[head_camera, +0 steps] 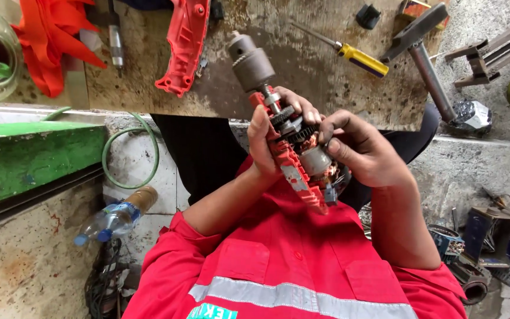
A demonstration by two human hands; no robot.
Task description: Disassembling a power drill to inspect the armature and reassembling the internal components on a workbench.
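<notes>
A red housing shell (185, 44) lies on the stained tabletop (320, 71). Below it, the left hand (270, 139) grips the red half-casing of an opened power drill (284, 136), chuck pointing up over the tabletop's edge. The right hand (364, 147) pinches the exposed motor beside the gears. A yellow-handled screwdriver (349, 54) and a hammer (423, 50) rest farther right.

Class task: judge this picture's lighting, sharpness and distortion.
Head view: soft, even daylight with faint shadows; wide-lens bending curves the stained workbench edge; both hands and the opened red drill with grey chuck are sharp; the clear plastic bottle looks softer.
</notes>
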